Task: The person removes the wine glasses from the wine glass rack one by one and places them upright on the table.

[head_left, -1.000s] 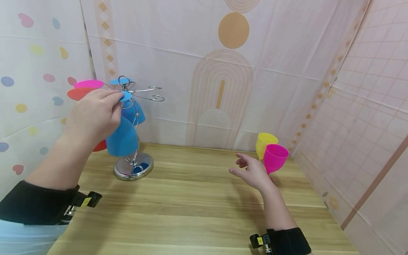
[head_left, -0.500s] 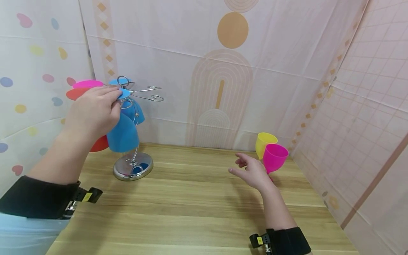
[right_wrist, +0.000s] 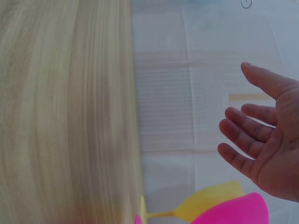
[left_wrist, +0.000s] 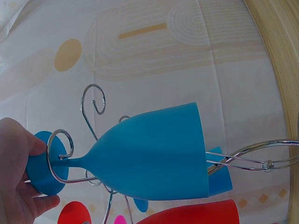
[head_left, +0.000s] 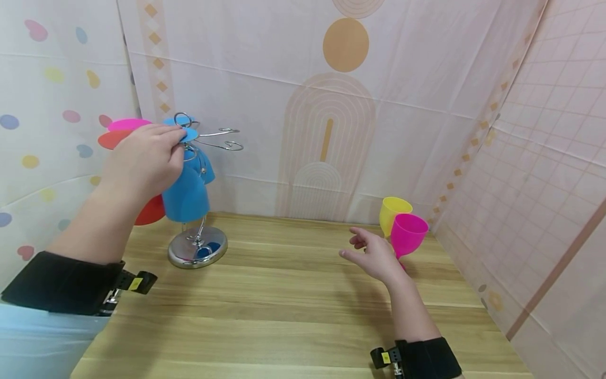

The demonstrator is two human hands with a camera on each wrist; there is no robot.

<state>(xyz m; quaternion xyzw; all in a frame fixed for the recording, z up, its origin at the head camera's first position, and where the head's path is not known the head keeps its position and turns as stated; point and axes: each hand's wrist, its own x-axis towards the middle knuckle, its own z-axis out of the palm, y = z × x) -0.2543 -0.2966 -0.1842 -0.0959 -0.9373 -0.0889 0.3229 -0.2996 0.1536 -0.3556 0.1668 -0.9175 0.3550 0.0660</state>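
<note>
My left hand [head_left: 147,160] pinches the round foot of a blue goblet [left_wrist: 149,154] that hangs upside down. In the left wrist view its stem sits within a curled wire hook of the chrome rack [head_left: 196,247], and thumb and fingers hold the foot's edge. Another blue goblet [head_left: 205,168] hangs behind it on the rack, and a red goblet [head_left: 150,211] hangs to the left, partly hidden by my wrist. Over the table at right, my right hand [right_wrist: 275,135] holds nothing, fingers loosely spread, beside a pink goblet [head_left: 409,234] and a yellow goblet [head_left: 393,211], both upright.
Two bare wire hooks [head_left: 232,146] of the rack stick out to the right. The wooden table [head_left: 284,295] stretches between rack and upright goblets. Patterned curtains [head_left: 251,105] close off the back and both sides.
My left hand has shifted slightly right and up, carrying the blue goblet closer to the rack's centre. The right hand has stayed where it was.
</note>
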